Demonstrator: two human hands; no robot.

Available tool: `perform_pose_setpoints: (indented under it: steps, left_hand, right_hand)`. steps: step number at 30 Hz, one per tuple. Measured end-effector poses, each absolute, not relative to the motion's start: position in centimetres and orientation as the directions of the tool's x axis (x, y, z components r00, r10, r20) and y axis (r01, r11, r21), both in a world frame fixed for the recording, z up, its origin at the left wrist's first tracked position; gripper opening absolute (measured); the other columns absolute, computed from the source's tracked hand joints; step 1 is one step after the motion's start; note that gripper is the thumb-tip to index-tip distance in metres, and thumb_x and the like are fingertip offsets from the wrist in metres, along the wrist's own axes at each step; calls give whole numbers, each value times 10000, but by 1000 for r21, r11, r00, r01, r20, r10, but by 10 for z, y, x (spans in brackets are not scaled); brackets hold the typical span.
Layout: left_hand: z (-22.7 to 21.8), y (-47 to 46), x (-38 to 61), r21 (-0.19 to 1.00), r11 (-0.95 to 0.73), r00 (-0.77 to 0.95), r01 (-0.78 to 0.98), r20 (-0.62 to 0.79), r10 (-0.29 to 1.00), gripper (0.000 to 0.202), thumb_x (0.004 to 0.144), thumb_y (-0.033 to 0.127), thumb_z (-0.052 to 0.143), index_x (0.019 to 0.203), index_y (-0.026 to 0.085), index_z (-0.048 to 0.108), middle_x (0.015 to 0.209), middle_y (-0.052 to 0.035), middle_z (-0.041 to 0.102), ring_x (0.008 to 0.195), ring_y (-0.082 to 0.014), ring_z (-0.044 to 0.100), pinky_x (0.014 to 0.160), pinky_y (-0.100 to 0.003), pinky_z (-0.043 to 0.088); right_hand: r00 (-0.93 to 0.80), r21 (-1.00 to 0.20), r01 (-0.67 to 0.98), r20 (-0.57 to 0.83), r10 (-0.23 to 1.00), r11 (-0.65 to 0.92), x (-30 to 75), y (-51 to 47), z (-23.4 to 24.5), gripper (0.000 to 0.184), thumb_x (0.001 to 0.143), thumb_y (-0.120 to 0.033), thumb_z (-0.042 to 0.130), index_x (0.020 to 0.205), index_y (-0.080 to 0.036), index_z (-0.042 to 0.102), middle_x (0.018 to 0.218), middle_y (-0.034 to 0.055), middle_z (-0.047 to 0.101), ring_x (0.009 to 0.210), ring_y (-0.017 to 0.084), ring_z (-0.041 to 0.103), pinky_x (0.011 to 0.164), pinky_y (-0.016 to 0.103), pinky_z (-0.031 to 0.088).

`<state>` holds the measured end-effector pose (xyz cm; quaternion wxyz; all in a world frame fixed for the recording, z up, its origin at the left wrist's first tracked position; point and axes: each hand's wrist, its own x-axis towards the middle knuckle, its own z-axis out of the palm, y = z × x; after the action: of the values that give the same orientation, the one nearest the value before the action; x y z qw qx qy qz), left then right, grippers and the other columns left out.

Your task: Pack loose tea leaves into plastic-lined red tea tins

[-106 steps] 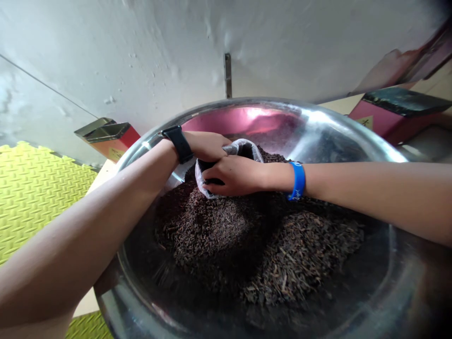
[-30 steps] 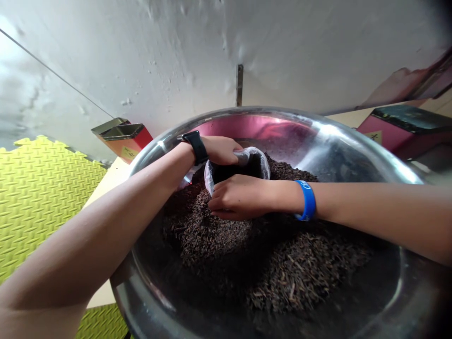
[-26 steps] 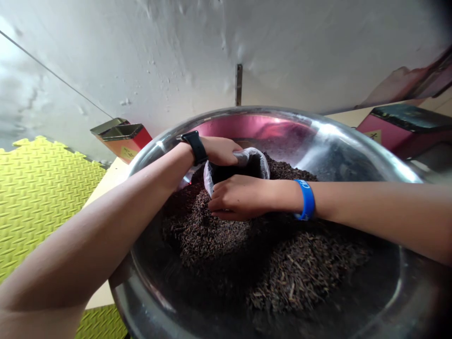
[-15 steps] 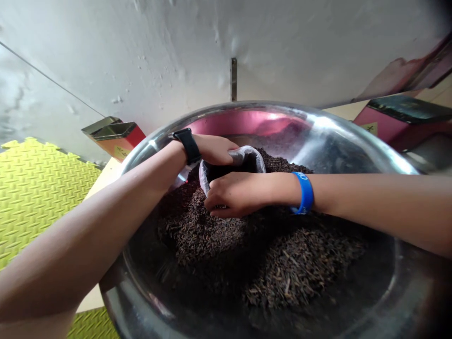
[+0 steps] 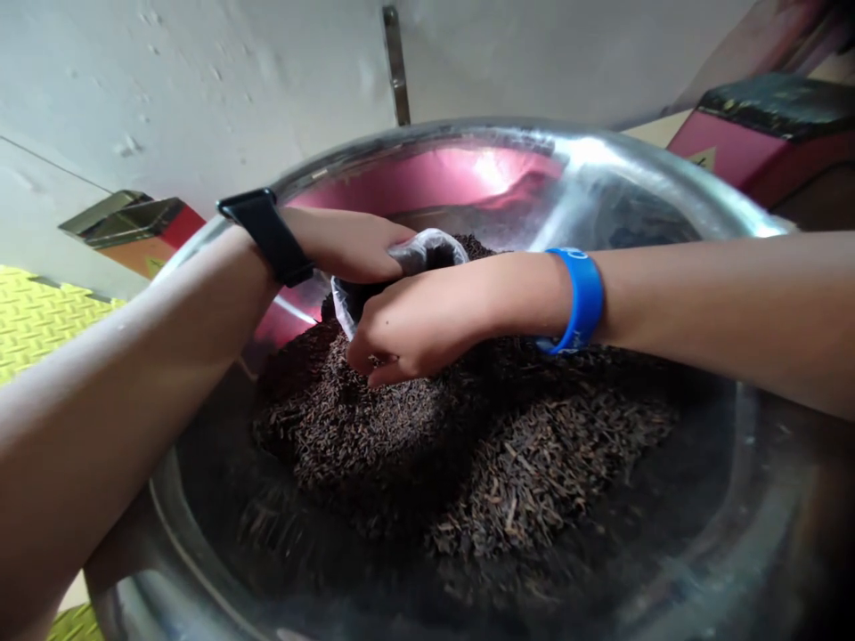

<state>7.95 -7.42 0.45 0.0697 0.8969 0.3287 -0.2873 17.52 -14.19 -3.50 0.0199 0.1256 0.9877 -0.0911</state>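
The bare left arm (image 5: 134, 303) comes in from the lower left side, and its left hand (image 5: 347, 245) is closed with the fingers pointing forward. The bare right arm (image 5: 721, 303) reaches across, and its right hand (image 5: 418, 329) bends down, with curled fingers (image 5: 378, 369), just in front of the left hand.

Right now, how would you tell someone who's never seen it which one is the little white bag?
Find the big steel bowl, heaped with dark leaves. On top of the heap, the left hand and right hand meet at a small white bag. It's the only pale thing on the pile, and its mouth looks dark inside.
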Motion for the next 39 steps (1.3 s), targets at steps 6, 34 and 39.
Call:
perform_pose_setpoints:
  steps: [6, 34, 39]
  left_hand:
    - [9, -73, 76, 165, -782, 740, 600, -486, 465, 437, 735, 339, 425, 1132, 172, 503, 993, -21, 587, 845, -171, 473, 740, -260, 371]
    - [7, -70, 66, 123, -770, 743, 626, -393, 542, 489, 718, 438, 430, 1162, 252, 516, 1099, -32, 594, 905, -211, 522, 805, -302, 366]
    - [7, -70, 66, 128, -770, 742, 625, -402, 536, 482, 732, 434, 407, 1166, 250, 509, 1104, -31, 589, 889, -207, 521, 785, -302, 373]
  right_hand:
    - [-939, -109, 322, 86, 332, 940, 176, -139, -37, 204, 845, -262, 434, 821, -144, 600, 813, 58, 591, 719, 130, 495, 668, 299, 338]
    - [-857, -480, 333, -513, 48, 811, 140, -183, -63, 618, 612, -501, 617, 1102, -129, 557, 938, 77, 619, 769, 171, 565, 587, 256, 410]
    - [-887, -415, 300, -452, 91, 859, 146, -178, -67, 472, 705, -382, 562, 1105, -133, 552, 947, 75, 619, 781, 171, 556, 585, 259, 384]
